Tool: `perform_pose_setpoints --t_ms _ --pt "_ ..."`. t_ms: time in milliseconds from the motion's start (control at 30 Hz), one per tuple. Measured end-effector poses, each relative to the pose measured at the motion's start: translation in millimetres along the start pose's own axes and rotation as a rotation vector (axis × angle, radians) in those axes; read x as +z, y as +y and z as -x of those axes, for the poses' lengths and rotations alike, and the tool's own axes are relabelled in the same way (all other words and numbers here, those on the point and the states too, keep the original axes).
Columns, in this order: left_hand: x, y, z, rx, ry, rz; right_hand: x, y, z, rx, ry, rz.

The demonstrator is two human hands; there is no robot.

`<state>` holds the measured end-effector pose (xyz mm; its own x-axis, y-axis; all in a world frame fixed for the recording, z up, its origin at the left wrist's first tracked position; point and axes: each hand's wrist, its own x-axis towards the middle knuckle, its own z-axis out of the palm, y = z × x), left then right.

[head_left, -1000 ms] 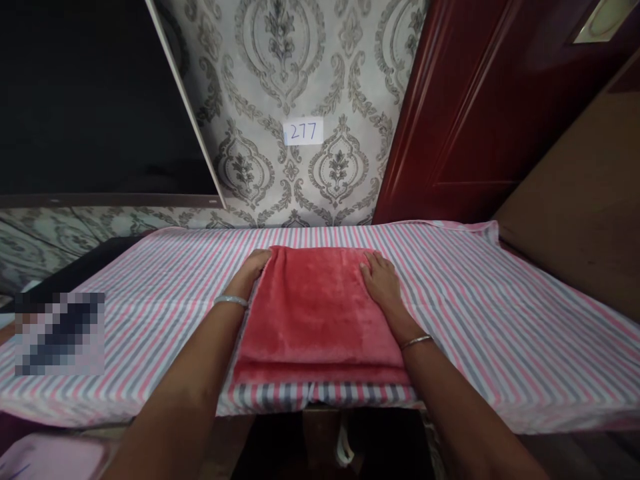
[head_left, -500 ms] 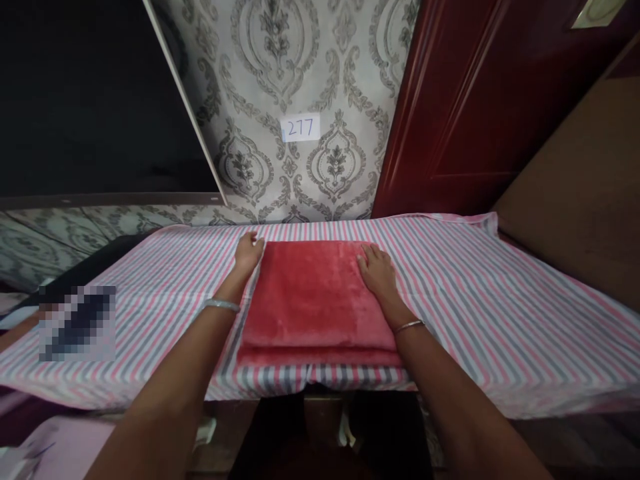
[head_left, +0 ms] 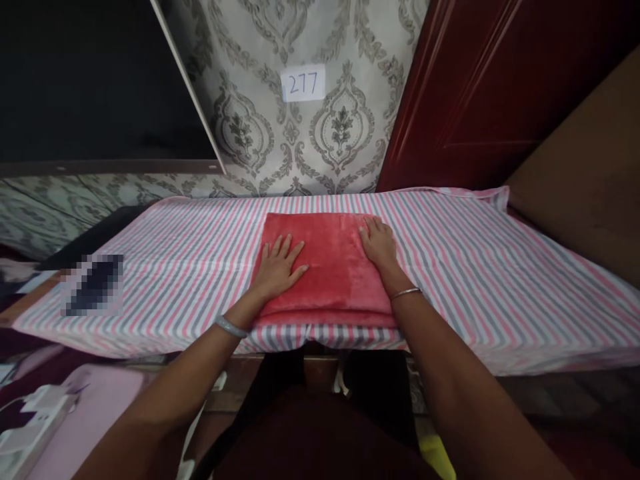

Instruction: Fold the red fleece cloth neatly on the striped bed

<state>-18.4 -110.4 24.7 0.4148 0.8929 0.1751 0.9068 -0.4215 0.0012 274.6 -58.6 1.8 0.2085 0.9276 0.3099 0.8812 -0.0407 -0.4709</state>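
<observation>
A folded red towel [head_left: 325,263] lies near the front edge of a table covered with a pink, grey and white striped cloth [head_left: 475,267]. The left hand [head_left: 278,269] rests flat on the towel's left part, fingers spread apart. The right hand [head_left: 379,244] lies flat on its right edge, fingers loosely together. A paper label reading 277 [head_left: 303,83] hangs on the patterned wall behind

- A pixelated patch [head_left: 93,285] blots out whatever lies at the counter's [head_left: 475,267] left end.
- The red towel's [head_left: 327,263] underside and inner folds stay out of sight.
- Both forearms run off the bottom edge.
- The dark panel [head_left: 90,73] upper left and the red door [head_left: 500,87] are cut by the frame.
- Pale items [head_left: 30,427] bottom left are too blurred to name.
</observation>
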Motion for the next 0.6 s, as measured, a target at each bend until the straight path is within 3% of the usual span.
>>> perform_pose_setpoints --t_ms 200,300,400,500,600 --pt "0.3 -0.5 -1.6 0.002 0.02 0.056 -27.0 1.2 5.1 0.04 -0.176 0.062" --pt "0.3 -2.1 -4.9 0.005 0.034 0.091 -48.1 -3.0 40.9 -0.063 -0.121 0.152" --pt "-11.3 0.4 -5.4 0.007 0.0 0.137 -62.1 -11.7 88.4 -0.182 -0.078 0.233" --pt "-27.1 7.8 6.4 0.089 0.046 0.141 -62.7 -15.7 125.1 -0.215 -0.101 0.293" --pt "-28.8 13.5 27.5 0.232 0.096 0.106 -52.9 -12.0 144.1 -0.204 -0.129 0.317"
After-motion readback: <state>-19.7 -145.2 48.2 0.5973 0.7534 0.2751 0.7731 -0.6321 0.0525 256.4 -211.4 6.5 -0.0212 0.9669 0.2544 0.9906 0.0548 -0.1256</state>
